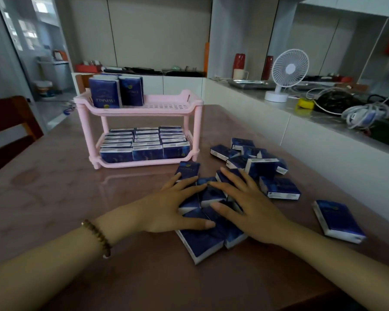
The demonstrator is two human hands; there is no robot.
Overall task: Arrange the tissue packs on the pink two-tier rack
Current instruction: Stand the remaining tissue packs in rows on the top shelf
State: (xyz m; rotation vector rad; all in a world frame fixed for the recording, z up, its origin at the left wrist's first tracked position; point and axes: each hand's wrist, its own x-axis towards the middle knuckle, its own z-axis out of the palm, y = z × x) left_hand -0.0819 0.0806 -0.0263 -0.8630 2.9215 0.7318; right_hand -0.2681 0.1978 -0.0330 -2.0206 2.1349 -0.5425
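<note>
A reddish-brown counter carries a pink two-tier rack, its lower tier packed with blue tissue packs in rows and two more packs upright at the left of the upper tier. Right of the rack lie loose tissue packs in a heap. The left hand and right hand rest flat, fingers spread, on the nearest packs, gripping nothing.

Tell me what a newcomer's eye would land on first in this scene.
First, the pink rack at the back of the table: its lower shelf is packed with blue tissue packs, and two packs stand upright on the left of its top shelf. Next, the loose pile of packs on the table, with the left hand and right hand spread flat over the nearest ones.
</note>
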